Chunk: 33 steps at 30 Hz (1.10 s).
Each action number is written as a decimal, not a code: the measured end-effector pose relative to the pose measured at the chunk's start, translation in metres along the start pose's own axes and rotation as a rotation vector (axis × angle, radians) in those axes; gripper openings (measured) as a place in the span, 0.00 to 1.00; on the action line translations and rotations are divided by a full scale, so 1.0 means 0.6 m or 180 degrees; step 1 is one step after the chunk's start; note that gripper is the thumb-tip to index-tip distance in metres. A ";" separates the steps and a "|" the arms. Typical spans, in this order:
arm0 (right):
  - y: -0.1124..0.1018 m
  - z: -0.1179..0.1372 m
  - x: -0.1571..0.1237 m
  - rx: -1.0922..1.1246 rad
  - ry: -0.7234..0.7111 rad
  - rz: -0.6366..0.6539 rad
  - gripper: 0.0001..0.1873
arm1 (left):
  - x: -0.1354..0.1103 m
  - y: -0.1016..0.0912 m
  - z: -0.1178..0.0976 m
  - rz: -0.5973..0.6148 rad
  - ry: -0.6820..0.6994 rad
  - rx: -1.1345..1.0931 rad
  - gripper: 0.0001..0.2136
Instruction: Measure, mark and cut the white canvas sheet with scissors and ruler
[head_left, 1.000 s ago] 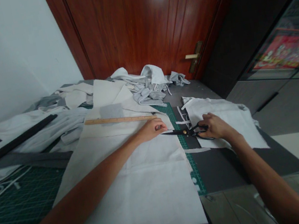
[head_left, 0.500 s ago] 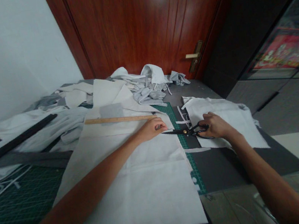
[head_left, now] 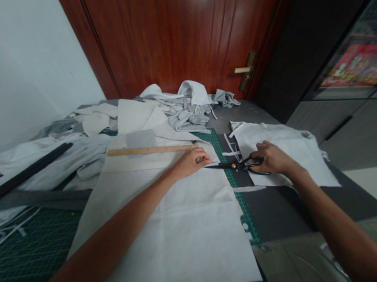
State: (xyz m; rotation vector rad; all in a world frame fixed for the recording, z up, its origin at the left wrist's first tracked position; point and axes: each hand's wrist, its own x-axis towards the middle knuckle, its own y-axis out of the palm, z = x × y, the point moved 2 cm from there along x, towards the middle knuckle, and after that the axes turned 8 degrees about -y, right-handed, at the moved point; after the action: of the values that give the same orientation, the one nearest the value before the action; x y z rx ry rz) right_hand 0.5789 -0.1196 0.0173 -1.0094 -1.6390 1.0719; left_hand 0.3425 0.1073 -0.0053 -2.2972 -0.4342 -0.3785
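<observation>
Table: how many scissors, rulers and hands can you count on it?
Scissors: 1
Ruler: 1
Hands: 2, the left hand gripping the cloth, the right hand holding the scissors
Total: 4

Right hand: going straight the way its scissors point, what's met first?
Probably the edge of the large white fabric sheet, right at the tips of the black scissors; the left hand pinches it just beyond.
</observation>
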 end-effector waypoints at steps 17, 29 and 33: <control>-0.006 0.001 0.002 0.0003 -0.0003 0.0090 0.16 | 0.001 0.000 0.002 -0.0050 0.0048 0.0013 0.21; -0.004 0.000 0.002 -0.0052 0.0029 0.0123 0.16 | 0.001 0.001 0.004 -0.0022 -0.0012 -0.0032 0.21; -0.004 0.001 0.003 -0.0014 0.0036 0.0113 0.16 | 0.001 0.000 0.002 -0.0024 -0.0017 -0.0024 0.21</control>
State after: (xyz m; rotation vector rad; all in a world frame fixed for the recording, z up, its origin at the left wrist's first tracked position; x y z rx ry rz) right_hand 0.5776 -0.1188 0.0198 -1.0493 -1.6203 1.0847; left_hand 0.3434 0.1082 -0.0061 -2.3048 -0.4449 -0.3786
